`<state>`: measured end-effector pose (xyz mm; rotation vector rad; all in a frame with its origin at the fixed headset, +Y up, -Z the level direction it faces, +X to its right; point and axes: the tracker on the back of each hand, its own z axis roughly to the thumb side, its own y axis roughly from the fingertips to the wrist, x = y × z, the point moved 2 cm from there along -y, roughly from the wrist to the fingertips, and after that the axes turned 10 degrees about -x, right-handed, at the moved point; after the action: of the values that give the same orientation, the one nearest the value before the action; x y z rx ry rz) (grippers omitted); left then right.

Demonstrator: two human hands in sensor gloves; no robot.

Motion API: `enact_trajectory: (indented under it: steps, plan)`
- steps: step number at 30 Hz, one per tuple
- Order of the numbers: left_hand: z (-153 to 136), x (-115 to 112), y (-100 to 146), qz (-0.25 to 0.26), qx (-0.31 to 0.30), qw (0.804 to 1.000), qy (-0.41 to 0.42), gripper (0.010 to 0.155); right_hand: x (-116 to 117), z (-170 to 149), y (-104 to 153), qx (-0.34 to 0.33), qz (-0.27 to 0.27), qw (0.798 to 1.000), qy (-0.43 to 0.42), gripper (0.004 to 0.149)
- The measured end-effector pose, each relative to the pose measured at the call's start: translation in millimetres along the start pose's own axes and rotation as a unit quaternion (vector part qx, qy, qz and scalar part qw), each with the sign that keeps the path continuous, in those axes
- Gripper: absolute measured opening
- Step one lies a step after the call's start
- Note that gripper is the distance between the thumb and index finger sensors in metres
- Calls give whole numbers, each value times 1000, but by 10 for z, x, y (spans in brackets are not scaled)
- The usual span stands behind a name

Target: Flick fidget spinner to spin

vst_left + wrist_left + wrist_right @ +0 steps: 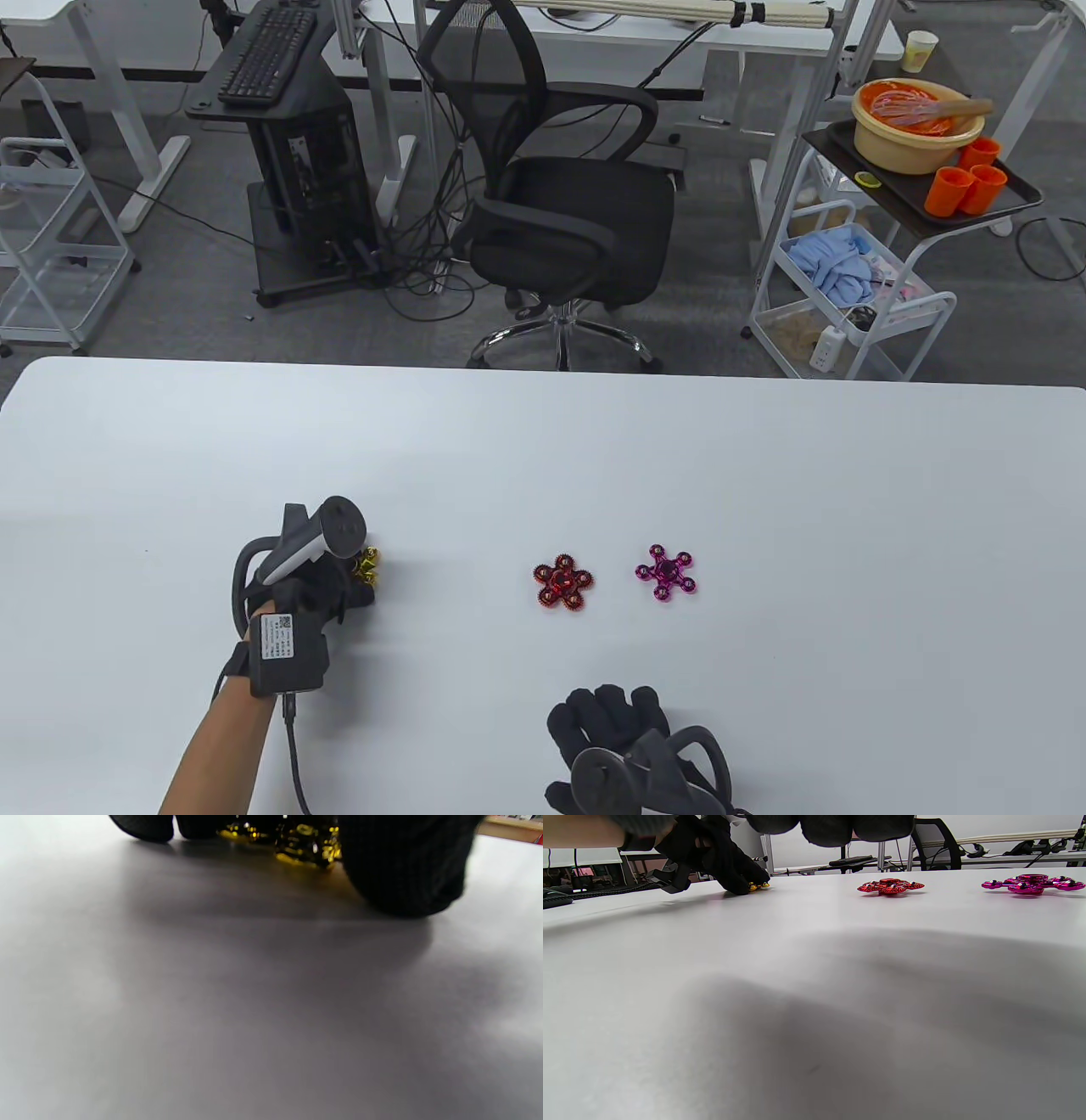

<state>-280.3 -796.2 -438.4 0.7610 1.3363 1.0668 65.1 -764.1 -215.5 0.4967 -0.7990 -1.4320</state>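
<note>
The left hand (310, 586) covered the gold fidget spinner (368, 566) on the worktop (543, 441), left of the red spinner (562, 583), seemingly to steady it for flicking; the right hand (624, 747) rested loosely spread, holding nothing.

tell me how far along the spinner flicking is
Nothing looks done: the red spinner and pink spinner lie flat and sharp-edged on the table, apparently not spinning. In hand: the left hand covers the gold spinner, fingers on or around it; the grip itself is hidden. The right hand rests near the table's front edge. Left: the flick itself.
</note>
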Motion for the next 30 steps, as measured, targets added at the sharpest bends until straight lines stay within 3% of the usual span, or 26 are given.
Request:
enact_trajectory:
  steps: [8, 14, 23, 30]
  plan:
    - [48, 57, 93, 64, -42, 997, 1, 80, -7, 4, 4, -1, -3, 1000, 1, 71]
    - [425, 136, 441, 98, -131, 986, -11, 82, -7, 3, 3, -3, -4, 1000, 4, 71]
    - [981, -186, 852, 70, -218, 973, -16, 81, -5, 46, 1, -9, -5, 1000, 9, 71]
    - [1114, -411, 974, 54, -225, 973, -18, 81, 8, 51, -9, -9, -1, 1000, 0, 71]
